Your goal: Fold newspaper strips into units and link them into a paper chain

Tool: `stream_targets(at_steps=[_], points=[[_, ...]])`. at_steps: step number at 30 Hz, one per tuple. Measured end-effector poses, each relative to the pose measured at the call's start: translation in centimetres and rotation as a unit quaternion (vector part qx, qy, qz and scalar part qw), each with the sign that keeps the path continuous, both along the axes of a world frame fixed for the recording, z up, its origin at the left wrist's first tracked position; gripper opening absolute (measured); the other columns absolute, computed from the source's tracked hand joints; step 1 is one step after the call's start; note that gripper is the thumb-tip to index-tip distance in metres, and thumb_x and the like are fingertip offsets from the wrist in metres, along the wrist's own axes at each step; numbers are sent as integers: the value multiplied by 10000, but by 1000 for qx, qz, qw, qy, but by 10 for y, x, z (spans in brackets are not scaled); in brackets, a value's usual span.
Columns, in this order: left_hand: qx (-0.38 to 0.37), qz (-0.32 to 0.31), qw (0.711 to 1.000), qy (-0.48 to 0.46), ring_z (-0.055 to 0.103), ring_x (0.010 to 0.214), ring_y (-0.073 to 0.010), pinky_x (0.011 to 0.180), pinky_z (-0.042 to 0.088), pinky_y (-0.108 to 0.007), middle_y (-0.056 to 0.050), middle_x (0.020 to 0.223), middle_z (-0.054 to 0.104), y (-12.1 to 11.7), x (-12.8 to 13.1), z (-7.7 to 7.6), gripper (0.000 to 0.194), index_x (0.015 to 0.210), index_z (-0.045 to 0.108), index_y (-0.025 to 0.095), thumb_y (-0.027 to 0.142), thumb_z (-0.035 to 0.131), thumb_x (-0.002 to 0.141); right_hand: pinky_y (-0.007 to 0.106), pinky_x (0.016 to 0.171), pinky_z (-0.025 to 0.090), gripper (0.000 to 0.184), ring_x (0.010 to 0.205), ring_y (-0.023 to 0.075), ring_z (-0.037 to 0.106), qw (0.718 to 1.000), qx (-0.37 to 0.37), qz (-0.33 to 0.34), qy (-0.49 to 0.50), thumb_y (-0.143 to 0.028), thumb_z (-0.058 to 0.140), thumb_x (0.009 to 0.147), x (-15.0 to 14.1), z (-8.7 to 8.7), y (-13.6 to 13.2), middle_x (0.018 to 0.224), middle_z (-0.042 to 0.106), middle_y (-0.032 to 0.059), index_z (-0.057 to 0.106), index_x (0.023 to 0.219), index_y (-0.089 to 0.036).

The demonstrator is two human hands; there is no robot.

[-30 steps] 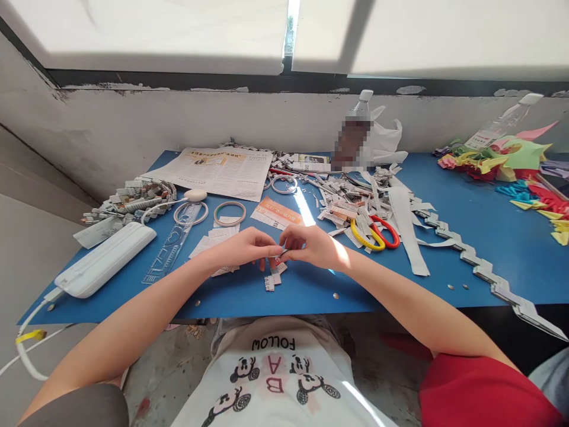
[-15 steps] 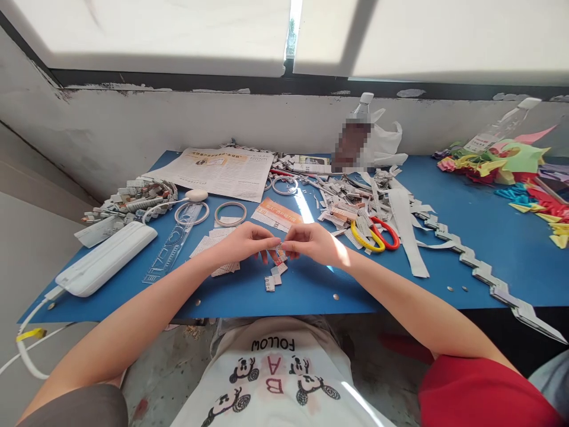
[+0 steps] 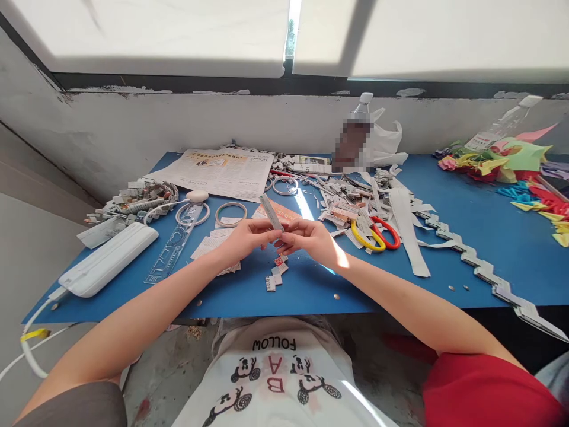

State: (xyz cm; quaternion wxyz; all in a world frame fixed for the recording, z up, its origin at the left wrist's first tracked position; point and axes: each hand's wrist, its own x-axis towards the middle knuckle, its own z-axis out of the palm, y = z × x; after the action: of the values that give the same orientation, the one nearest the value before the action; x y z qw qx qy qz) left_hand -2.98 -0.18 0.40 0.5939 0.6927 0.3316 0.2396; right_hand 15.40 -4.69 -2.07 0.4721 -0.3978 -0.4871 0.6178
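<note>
My left hand and my right hand meet above the middle of the blue table. Between their fingertips is a narrow folded newspaper strip, its free end pointing up and away from me. Both hands are closed on its lower end. Just below them lies a short zigzag chain of folded paper; its upper end is partly hidden under the fingers, and I cannot tell whether it joins the strip. An orange-and-white printed paper piece lies flat behind my hands.
Left are a white power strip, a clear stencil ruler, tape rolls and a newspaper sheet. Right are yellow-and-red scissors, paper scraps, a long paper chain and a bottle behind.
The folded strip now stands up between my fingertips, where only a tiny bit showed before. My fingers have shifted slightly and uncovered more of the zigzag chain.
</note>
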Motion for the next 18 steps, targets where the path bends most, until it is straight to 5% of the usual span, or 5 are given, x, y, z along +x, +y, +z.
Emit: stream_targets(at_steps=[4,8,13,18], points=[[-5,-6,1000,-1,527,681,-108,585,416,-223,-24,856,645,0,-1,2,318,872,678,165,469,637,791,317,608,578,194,651,172,685,999,25,14,-38,-261,725,706,3,4,-1,742,716,46,670,850,-144],[-94,-74,993,-8,536,660,-109,504,376,-208,-36,804,606,-2,-3,6,318,793,596,155,472,610,819,253,535,519,239,642,127,620,997,67,-23,0,-197,670,696,12,10,5,796,680,12,667,934,-187],[-209,-163,964,15,430,458,-77,417,298,-224,-2,565,528,-2,-6,9,298,699,554,149,414,628,816,259,516,466,243,601,116,544,991,90,96,24,-284,703,740,19,9,7,722,620,0,668,961,-190],[-207,-169,962,56,400,394,-76,371,256,-217,12,476,494,2,-9,8,347,655,554,156,458,641,802,259,523,475,251,590,99,529,982,127,141,-13,-392,750,734,21,8,6,761,606,17,647,778,-167]])
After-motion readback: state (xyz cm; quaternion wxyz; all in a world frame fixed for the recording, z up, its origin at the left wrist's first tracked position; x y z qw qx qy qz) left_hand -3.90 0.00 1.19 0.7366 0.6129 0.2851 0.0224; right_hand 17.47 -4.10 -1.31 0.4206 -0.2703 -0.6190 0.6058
